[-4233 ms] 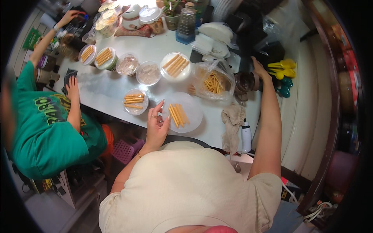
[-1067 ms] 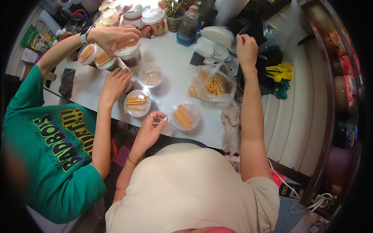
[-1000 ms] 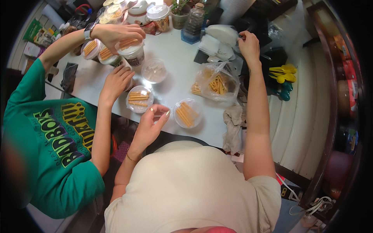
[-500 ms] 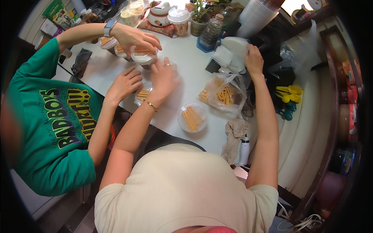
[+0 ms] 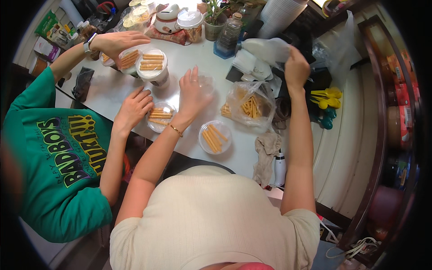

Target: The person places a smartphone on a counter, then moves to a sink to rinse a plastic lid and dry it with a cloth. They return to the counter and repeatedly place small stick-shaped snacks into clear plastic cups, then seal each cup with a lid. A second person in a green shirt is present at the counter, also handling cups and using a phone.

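Observation:
My right hand (image 5: 297, 69), smeared a little by motion, has its fingers closed on a whitish translucent plastic piece (image 5: 266, 49) that stretches out to its left. Fingers extended, my left hand (image 5: 193, 93) hovers at or just over a clear plastic lid (image 5: 207, 82); whether it touches cannot be told. Between my arms, a round clear lid (image 5: 215, 143) holds several breadsticks. Left of my left wrist is another clear lid with breadsticks (image 5: 161, 115). Past it stands a white lidded cup (image 5: 156, 81) with breadsticks on top.
A co-worker in green has one hand (image 5: 120, 42) by the cups and another (image 5: 135, 108) by the left lid. Right of centre lies a plastic bag of breadsticks (image 5: 251, 105). Beyond are a glass bottle (image 5: 228, 38), stacked cups (image 5: 282, 18), and a cloth (image 5: 266, 153).
My right hand has raised the whitish plastic and drawn it right. The co-worker's upper hand has left the breadstick-topped cup and moved left. My left hand stays near the clear lid.

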`<action>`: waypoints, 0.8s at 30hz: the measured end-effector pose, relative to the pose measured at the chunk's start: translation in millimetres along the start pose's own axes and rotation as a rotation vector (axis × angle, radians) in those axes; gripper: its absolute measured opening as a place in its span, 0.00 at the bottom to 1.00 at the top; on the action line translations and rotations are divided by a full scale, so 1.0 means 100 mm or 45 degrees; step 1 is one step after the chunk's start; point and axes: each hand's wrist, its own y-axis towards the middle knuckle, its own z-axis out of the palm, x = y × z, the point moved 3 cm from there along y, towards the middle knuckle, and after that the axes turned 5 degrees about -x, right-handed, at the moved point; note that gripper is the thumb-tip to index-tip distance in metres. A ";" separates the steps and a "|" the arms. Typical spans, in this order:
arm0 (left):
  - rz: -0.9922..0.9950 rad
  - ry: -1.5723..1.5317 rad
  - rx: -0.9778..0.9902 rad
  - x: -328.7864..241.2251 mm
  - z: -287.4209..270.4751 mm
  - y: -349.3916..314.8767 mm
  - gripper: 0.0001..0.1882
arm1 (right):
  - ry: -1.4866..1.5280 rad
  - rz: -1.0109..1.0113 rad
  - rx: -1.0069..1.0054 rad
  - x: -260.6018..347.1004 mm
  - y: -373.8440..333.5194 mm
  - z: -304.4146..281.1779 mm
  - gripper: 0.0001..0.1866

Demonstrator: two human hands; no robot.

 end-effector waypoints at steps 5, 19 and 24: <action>-0.574 -0.826 -0.077 0.14 -0.09 -0.34 0.44 | 1.292 0.791 -0.110 0.78 -0.13 -0.42 0.05; -1.234 -1.179 -0.244 0.46 0.41 -0.61 0.17 | 0.667 0.396 0.508 1.38 -0.69 0.57 0.10; -1.362 -1.300 -0.225 0.35 0.36 -0.57 0.19 | 0.486 0.619 1.287 0.68 -0.52 -0.42 0.08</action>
